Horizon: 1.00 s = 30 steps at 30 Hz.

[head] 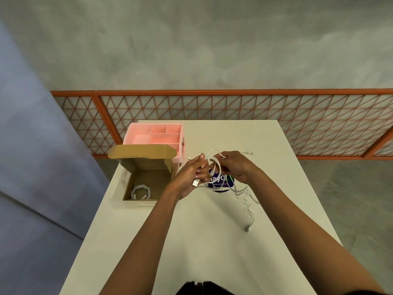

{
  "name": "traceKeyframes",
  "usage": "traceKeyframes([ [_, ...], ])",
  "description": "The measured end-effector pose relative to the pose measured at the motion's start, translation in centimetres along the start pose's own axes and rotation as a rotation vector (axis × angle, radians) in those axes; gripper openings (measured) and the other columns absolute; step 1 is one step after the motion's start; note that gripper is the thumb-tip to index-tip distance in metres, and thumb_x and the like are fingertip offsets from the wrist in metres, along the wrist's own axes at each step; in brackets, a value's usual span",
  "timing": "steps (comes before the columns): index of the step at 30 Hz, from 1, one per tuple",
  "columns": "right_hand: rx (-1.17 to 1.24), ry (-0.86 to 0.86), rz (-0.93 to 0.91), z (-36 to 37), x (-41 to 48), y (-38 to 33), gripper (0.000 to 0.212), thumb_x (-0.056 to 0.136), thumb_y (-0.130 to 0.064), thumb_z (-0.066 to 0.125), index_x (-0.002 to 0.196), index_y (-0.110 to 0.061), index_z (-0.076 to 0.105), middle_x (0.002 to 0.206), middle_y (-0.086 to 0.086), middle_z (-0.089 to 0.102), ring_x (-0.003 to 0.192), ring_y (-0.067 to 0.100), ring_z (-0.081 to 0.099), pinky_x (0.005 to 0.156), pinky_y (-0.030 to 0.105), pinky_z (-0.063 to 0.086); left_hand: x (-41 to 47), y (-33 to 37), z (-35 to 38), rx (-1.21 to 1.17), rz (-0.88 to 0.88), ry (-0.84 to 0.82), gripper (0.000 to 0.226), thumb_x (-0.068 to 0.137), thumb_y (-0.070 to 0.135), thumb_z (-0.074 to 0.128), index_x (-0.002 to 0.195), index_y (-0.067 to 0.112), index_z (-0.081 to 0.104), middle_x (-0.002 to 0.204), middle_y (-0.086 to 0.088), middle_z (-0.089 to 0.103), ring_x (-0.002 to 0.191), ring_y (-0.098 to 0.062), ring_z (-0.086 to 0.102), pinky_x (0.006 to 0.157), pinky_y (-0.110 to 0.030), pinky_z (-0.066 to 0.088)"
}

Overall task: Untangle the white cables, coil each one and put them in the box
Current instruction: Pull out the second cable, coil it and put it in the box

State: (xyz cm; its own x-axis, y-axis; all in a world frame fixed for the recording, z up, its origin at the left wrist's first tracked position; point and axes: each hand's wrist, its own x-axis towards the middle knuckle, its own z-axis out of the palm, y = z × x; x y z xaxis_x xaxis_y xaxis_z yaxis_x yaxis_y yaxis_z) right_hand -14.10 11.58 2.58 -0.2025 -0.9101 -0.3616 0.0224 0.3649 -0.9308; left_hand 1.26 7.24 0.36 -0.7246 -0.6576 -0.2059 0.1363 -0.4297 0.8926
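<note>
White table (212, 248) fills the lower middle of the frame. Two bare forearms reach up it from the bottom edge and meet just above frame centre.

Left hand (190, 174): fingers curled together and clamped on several strands of the white cable (215, 159). A flat metal plug (195, 183) sticks out beneath the hand, lower left of it.

Right hand (237, 167): thumb and fingertips pinch a loop of the same cable near the top of the bundle, the other fingers bent. The two hands are close together, with cable loops strung between them and held above the table.

Below and right of the hands, loose cable hangs down and wriggles across the table. Its small end connector (247, 230) rests on the surface, right of centre. How many separate cables are in the bundle I cannot tell.

Under the hands lies a dark blue round sticker (221, 183), partly hidden, its print unreadable.

Left of the hands stands a brown cardboard box (146, 163), open, its lid flap tipped back. One coiled cable (140, 192) lies on the box floor, near the front left corner.

Just behind the box is a pink divided tray (155, 133), touching or nearly touching the lid.

Beyond the right hand, a small white plug (247, 153) lies on the table.

Past the far table edge an orange lattice railing (212, 107) runs across the frame, with grey concrete floor (191, 39) beyond it.
</note>
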Motion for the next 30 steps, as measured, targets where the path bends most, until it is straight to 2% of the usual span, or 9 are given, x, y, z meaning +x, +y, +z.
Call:
traceKeyframes([
  [3, -0.147, -0.070, -0.002, 0.1, -0.7, -0.1, 0.022, 0.100, -0.011, 0.043, 0.094, -0.007, 0.064, 0.076, 0.002, 0.063, 0.066, 0.012, 0.054, 0.056, 0.015, 0.043, 0.2, -0.2, -0.2, 0.004, 0.000, 0.019, 0.040, 0.102, 0.029, 0.036, 0.066, 0.013, 0.036, 0.052, 0.006, 0.023, 0.043, -0.004, 0.021, 0.056, -0.023, 0.025],
  [6, -0.120, -0.194, 0.059, -0.2, -1.0, 0.0, 0.029, 0.103, -0.022, 0.036, 0.110, -0.005, 0.059, 0.080, 0.000, 0.062, 0.068, 0.009, 0.055, 0.060, 0.014, 0.043, 0.1, -0.3, -0.6, 0.005, -0.004, 0.039, 0.040, 0.103, 0.029, 0.034, 0.067, 0.013, 0.035, 0.051, 0.008, 0.027, 0.042, -0.003, 0.022, 0.054, -0.021, 0.027],
  [9, -0.018, -0.332, 0.084, -0.5, -1.1, 0.1, 0.027, 0.102, -0.028, 0.039, 0.115, -0.008, 0.053, 0.076, -0.002, 0.058, 0.071, 0.011, 0.052, 0.068, 0.023, 0.040, 0.0, -0.3, -0.7, 0.001, 0.007, 0.043, 0.039, 0.104, 0.028, 0.032, 0.068, 0.013, 0.034, 0.051, 0.009, 0.029, 0.042, -0.003, 0.021, 0.052, -0.019, 0.030],
  [12, -0.024, -0.411, 0.033, -0.5, -1.6, 0.0, 0.025, 0.098, -0.023, 0.049, 0.118, -0.008, 0.053, 0.084, -0.002, 0.061, 0.077, 0.009, 0.055, 0.064, 0.017, 0.043, -0.2, -0.2, -0.8, 0.026, 0.025, 0.058, 0.038, 0.104, 0.028, 0.032, 0.069, 0.013, 0.035, 0.050, 0.009, 0.029, 0.042, -0.004, 0.022, 0.051, -0.018, 0.034],
  [14, -0.100, -0.354, -0.006, -0.2, -1.6, 0.2, 0.033, 0.094, -0.014, 0.057, 0.125, -0.004, 0.051, 0.095, 0.006, 0.062, 0.082, 0.013, 0.058, 0.061, 0.015, 0.046, -0.1, -0.1, -0.7, 0.041, 0.032, 0.066, 0.038, 0.104, 0.027, 0.032, 0.069, 0.013, 0.035, 0.049, 0.010, 0.029, 0.041, -0.004, 0.021, 0.051, -0.018, 0.033],
  [17, -0.250, -0.250, -0.031, 0.2, -1.4, 0.3, 0.047, 0.088, -0.006, 0.064, 0.130, -0.006, 0.044, 0.093, 0.009, 0.059, 0.070, 0.013, 0.058, 0.060, 0.019, 0.049, 0.1, -0.4, -0.8, 0.059, 0.043, 0.084, 0.039, 0.104, 0.027, 0.032, 0.067, 0.014, 0.035, 0.048, 0.010, 0.028, 0.040, -0.003, 0.021, 0.049, -0.018, 0.033],
  [21, -0.276, -0.160, 0.013, 0.0, -1.7, -0.3, 0.077, 0.075, 0.002, 0.076, 0.136, -0.013, 0.032, 0.105, 0.014, 0.053, 0.056, 0.017, 0.060, 0.055, 0.020, 0.052, 0.2, -0.6, -1.3, 0.076, 0.043, 0.109, 0.042, 0.104, 0.029, 0.032, 0.065, 0.015, 0.036, 0.048, 0.009, 0.029, 0.040, -0.004, 0.022, 0.053, -0.023, 0.027],
  [26, -0.319, -0.118, 0.116, -0.3, -2.1, -1.4, 0.059, 0.067, -0.003, 0.083, 0.111, -0.005, 0.043, 0.079, 0.007, 0.060, 0.061, 0.018, 0.061, 0.066, 0.024, 0.055, 0.1, -0.6, -1.6, 0.116, 0.085, 0.208, 0.041, 0.103, 0.030, 0.035, 0.065, 0.015, 0.036, 0.049, 0.009, 0.028, 0.041, -0.004, 0.023, 0.053, -0.026, 0.024],
  [30, -0.451, -0.244, 0.092, -0.3, -2.3, -2.6, 0.021, 0.072, -0.004, 0.080, 0.085, -0.006, 0.064, 0.071, 0.007, 0.064, 0.065, 0.015, 0.059, 0.055, 0.016, 0.049, 0.2, -0.8, -1.3, 0.172, 0.109, 0.245, 0.040, 0.103, 0.032, 0.035, 0.066, 0.015, 0.035, 0.052, 0.008, 0.025, 0.043, -0.005, 0.021, 0.052, -0.023, 0.026],
])
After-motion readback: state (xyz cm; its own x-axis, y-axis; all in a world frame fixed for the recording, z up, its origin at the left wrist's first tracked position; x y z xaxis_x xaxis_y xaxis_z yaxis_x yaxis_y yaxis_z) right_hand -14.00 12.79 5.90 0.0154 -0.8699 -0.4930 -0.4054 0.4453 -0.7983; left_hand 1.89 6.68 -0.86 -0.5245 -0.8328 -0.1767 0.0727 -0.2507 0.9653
